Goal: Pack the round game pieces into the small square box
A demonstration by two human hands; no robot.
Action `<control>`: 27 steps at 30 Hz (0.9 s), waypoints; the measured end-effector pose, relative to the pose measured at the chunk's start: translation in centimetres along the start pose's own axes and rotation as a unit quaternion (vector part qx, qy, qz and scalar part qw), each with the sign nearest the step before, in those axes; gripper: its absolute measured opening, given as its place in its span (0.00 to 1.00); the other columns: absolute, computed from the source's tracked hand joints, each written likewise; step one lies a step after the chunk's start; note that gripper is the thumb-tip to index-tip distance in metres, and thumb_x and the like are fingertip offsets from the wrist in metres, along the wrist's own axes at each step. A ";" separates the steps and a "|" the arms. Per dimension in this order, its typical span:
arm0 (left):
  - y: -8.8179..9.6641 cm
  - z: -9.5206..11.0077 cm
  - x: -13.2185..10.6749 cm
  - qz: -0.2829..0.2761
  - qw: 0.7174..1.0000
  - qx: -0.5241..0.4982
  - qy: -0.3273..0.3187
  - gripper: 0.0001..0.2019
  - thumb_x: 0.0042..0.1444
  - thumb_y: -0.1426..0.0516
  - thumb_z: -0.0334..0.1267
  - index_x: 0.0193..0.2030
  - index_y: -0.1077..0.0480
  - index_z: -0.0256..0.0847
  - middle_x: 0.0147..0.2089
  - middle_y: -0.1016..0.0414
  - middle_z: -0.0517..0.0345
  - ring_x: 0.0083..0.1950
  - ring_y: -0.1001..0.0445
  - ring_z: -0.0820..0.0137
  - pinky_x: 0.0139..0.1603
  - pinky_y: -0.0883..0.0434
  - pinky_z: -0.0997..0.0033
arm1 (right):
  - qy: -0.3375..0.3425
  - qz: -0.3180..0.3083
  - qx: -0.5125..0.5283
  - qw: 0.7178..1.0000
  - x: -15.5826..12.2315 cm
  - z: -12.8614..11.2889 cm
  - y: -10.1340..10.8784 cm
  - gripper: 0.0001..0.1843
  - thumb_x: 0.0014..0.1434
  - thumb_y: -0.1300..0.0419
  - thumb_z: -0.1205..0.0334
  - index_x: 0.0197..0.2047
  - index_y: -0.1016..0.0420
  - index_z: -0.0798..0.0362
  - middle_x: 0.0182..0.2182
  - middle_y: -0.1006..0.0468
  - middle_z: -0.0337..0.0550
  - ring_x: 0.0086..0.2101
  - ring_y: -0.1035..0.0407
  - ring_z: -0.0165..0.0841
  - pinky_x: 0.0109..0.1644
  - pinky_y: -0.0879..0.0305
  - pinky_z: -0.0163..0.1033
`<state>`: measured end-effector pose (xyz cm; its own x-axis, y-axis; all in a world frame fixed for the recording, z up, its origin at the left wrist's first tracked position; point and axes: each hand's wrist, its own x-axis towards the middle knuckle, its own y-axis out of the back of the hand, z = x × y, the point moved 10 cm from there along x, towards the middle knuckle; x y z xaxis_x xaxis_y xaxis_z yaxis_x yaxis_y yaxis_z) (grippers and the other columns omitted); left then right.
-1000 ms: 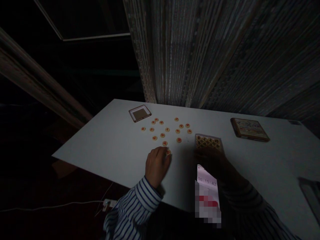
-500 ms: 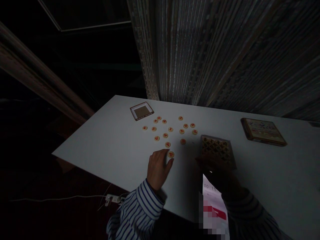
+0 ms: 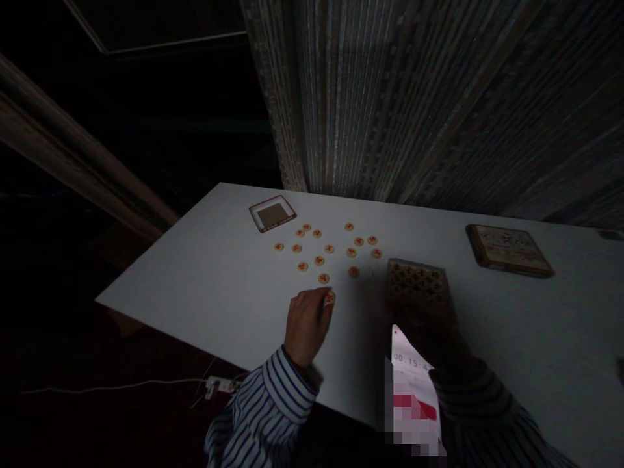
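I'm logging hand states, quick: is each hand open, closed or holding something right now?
Left hand: closed on a red-marked disc.
Right hand: at the disc tray; too dark to tell.

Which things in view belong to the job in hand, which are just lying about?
In the job, apparently:
- left hand, fingers at a red-marked disc
- right hand, by the disc-filled tray
- other loose discs

Likely just lying about:
- flat box
- phone
- power strip

Shallow case: unclear.
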<state>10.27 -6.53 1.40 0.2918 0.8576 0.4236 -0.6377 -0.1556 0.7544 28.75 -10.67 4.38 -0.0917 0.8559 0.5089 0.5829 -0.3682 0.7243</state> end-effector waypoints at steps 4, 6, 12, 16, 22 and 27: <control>0.7 0.6 -0.1 0.026 0.999 -0.011 -0.025 0.13 0.55 0.46 0.35 0.47 0.35 0.40 0.42 0.26 0.52 0.43 0.29 0.66 0.43 0.33 0.63 | -0.021 -0.006 0.012 1.000 -0.2 0.9 0.0 0.10 0.57 0.48 0.59 0.36 0.26 0.49 0.30 0.22 0.42 0.32 0.27 0.34 0.34 0.29 0.41; 1.0 0.9 -0.1 0.032 0.999 -0.021 -0.032 0.13 0.54 0.45 0.35 0.47 0.36 0.40 0.41 0.26 0.52 0.42 0.29 0.66 0.43 0.32 0.63 | -0.039 -0.009 0.019 0.999 -0.3 1.4 -0.1 0.09 0.56 0.47 0.59 0.37 0.26 0.48 0.30 0.22 0.42 0.32 0.27 0.35 0.35 0.29 0.41; 1.8 1.3 -0.2 0.055 0.997 -0.045 -0.032 0.13 0.54 0.45 0.37 0.47 0.36 0.40 0.39 0.26 0.52 0.41 0.29 0.66 0.41 0.31 0.64 | -0.054 0.009 0.003 0.998 -0.2 1.7 0.5 0.10 0.56 0.47 0.58 0.35 0.26 0.48 0.29 0.21 0.41 0.31 0.27 0.35 0.33 0.29 0.42; 2.2 1.6 0.0 0.067 0.996 -0.061 -0.026 0.14 0.53 0.44 0.37 0.47 0.37 0.40 0.39 0.27 0.52 0.40 0.29 0.67 0.40 0.31 0.65 | -0.052 0.045 -0.001 0.998 -0.1 1.6 1.8 0.11 0.55 0.47 0.57 0.32 0.25 0.50 0.27 0.21 0.42 0.28 0.27 0.34 0.30 0.29 0.39; 2.3 3.7 1.1 0.062 0.994 -0.070 -0.059 0.15 0.52 0.44 0.36 0.48 0.37 0.40 0.40 0.27 0.53 0.41 0.29 0.67 0.42 0.31 0.64 | -0.065 0.069 -0.008 0.996 0.1 1.8 4.1 0.12 0.56 0.47 0.56 0.32 0.25 0.51 0.28 0.21 0.43 0.27 0.27 0.33 0.29 0.29 0.39; 2.1 5.5 2.1 0.051 0.993 -0.068 -0.084 0.15 0.53 0.44 0.35 0.48 0.38 0.40 0.40 0.27 0.53 0.41 0.29 0.66 0.43 0.31 0.63 | -0.062 0.058 -0.015 0.996 -0.1 2.8 5.4 0.12 0.55 0.47 0.56 0.32 0.25 0.51 0.27 0.21 0.43 0.27 0.27 0.33 0.30 0.30 0.39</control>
<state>13.51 -7.73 6.67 0.3283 0.7455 0.5800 -0.7574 -0.1591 0.6333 34.15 -11.77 6.95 0.0761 0.8446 0.5299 0.5592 -0.4762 0.6787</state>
